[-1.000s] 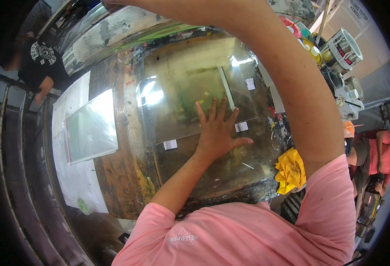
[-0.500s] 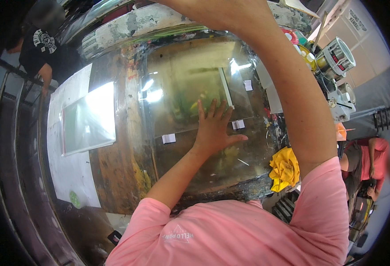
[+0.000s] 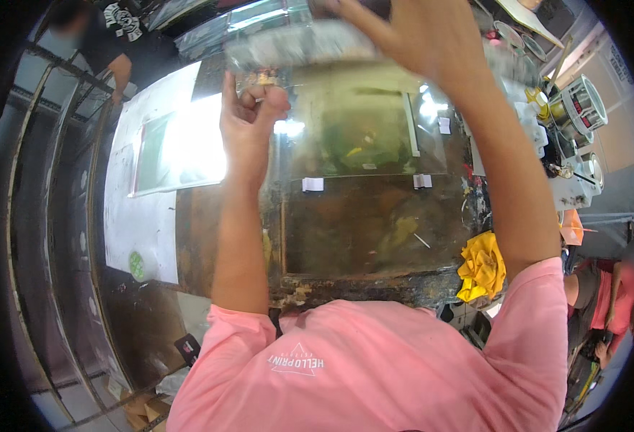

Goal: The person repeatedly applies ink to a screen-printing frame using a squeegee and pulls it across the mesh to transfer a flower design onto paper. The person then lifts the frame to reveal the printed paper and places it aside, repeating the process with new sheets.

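Note:
I stand at a stained worktable [image 3: 209, 237] in a pink shirt. A large clear panel [image 3: 360, 216] with a grey, blurred top edge [image 3: 295, 47] stands tilted up over the table, with two white tape tabs [image 3: 312, 184] on it. My right hand [image 3: 414, 36] is raised high and grips that top edge. My left hand [image 3: 251, 108] is up at the panel's left side, its fingers curled and pinched against the edge. Green and yellow stains show through the panel.
A yellow rag [image 3: 481, 268] lies at the table's right front corner. At the left, a white sheet [image 3: 148, 216] carries a shiny glass pane [image 3: 180, 151]. Cans and rolls [image 3: 580, 108] crowd the right. A person in black [image 3: 112, 32] stands at far left, and another person [image 3: 609, 302] is at the right.
My left hand has lifted off the panel's face, where it lay flat, and now curls at its left edge. My right hand and the top edge have come nearer to me.

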Action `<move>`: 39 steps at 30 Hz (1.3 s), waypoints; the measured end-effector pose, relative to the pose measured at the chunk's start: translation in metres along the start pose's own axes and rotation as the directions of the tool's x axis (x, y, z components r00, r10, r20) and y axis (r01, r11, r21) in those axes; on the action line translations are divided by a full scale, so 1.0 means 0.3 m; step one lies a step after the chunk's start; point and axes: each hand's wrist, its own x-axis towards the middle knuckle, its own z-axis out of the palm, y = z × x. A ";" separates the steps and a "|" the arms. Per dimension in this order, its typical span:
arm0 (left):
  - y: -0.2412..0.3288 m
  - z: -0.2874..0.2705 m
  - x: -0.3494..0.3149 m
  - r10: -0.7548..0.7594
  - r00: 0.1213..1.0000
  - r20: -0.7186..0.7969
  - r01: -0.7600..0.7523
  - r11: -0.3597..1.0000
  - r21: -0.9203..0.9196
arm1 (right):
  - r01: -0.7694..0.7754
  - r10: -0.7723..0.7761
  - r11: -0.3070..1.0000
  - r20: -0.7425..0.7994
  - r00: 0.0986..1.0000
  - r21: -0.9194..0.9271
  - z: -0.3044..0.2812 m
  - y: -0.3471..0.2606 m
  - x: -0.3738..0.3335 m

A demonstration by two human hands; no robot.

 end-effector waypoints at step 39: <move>-0.437 -0.199 -0.386 0.136 0.970 0.203 -0.244 0.549 0.799 | 0.026 -0.062 0.997 0.506 0.860 0.078 0.721 0.272 -0.324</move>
